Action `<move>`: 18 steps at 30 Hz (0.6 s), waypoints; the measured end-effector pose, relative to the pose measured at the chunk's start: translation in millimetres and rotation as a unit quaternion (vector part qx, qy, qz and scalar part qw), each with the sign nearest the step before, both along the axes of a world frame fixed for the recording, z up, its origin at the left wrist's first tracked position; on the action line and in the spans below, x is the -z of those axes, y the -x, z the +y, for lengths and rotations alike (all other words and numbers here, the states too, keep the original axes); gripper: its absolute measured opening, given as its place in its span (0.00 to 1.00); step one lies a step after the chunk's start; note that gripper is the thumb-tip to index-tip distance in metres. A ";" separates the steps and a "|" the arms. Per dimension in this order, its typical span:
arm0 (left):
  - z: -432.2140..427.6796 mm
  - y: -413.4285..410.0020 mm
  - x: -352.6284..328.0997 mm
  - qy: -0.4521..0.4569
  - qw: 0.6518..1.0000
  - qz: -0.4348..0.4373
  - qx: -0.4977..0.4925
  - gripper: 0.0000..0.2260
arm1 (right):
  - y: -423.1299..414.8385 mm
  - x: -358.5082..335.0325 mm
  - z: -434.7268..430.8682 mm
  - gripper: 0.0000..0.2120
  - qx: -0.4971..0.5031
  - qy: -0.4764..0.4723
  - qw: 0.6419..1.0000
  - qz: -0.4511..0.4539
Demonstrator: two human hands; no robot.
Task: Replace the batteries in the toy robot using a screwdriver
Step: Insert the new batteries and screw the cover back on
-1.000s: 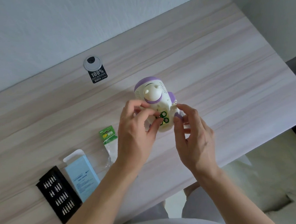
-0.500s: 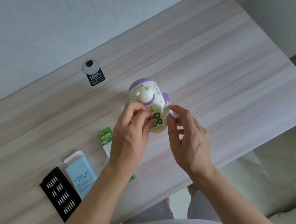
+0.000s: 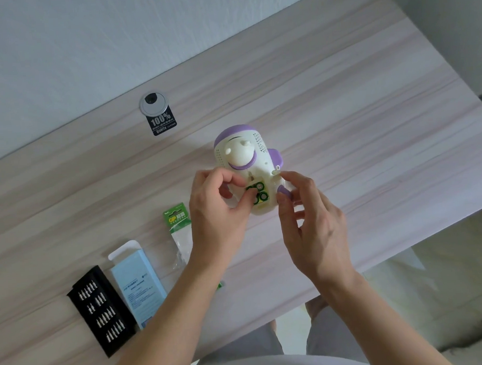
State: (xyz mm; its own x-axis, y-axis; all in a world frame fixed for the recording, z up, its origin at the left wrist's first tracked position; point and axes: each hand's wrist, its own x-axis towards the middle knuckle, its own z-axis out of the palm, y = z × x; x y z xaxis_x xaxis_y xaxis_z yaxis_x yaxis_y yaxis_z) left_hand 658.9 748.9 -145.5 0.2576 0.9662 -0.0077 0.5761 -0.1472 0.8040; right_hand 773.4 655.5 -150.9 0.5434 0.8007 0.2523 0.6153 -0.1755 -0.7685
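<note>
Now the toy robot (image 3: 244,156) lies on its back in the middle of the table (image 3: 357,124), its purple-capped head pointing away from me and its battery bay open toward me. Green batteries (image 3: 260,194) sit in that bay, side by side.

My left grip (image 3: 216,209) is curled in against the robot's left side. The thumb rests on the white body and the forefinger tip presses on the nearest battery. My right grip (image 3: 312,220) holds the robot's other side between thumb and forefinger, round the purple foot (image 3: 284,192), with the remaining fingers loosely spread and touching nothing.

Just left of my left wrist lies a green battery packet (image 3: 177,217), partly hidden by my forearm. Farther left a pale blue box (image 3: 137,279) lies beside a black tray of screwdriver bits (image 3: 101,309), both near the table's front edge. By the wall a round silver cable cover (image 3: 153,103) is set into the table, touching a black sticker (image 3: 161,124).
</note>
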 end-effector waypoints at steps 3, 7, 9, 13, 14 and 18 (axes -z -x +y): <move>0.4 0.6 1.7 0.059 0.997 -0.030 -0.029 0.13 | 1.3 1.1 -0.2 0.10 -0.005 0.002 1.000 -0.026; -1.7 4.2 -2.6 0.063 0.996 -0.059 -0.001 0.14 | 5.1 1.7 2.1 0.12 -0.012 0.000 0.997 -0.078; -3.3 10.0 -4.5 0.027 0.997 -0.063 0.028 0.13 | 6.3 2.3 3.9 0.14 -0.022 -0.010 0.995 -0.098; -2.0 22.8 1.3 -0.099 0.985 -0.010 0.143 0.24 | 6.1 5.9 6.7 0.15 -0.028 -0.014 0.989 -0.145; -1.1 24.9 4.3 -0.111 0.979 0.003 0.174 0.28 | 5.8 7.5 7.1 0.15 -0.030 -0.011 0.988 -0.154; 0.3 27.0 15.7 -0.117 0.969 0.014 0.217 0.33 | 4.6 13.3 6.1 0.15 -0.041 -0.007 0.983 -0.180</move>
State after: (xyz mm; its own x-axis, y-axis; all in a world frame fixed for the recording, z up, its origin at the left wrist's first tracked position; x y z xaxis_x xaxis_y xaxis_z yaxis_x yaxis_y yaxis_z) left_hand 631.9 749.2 -161.2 0.6433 0.7426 0.1864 0.4394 -0.5575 0.7043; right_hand 768.8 661.6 -164.2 0.3506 0.8332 0.4276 0.8599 -0.1055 -0.4995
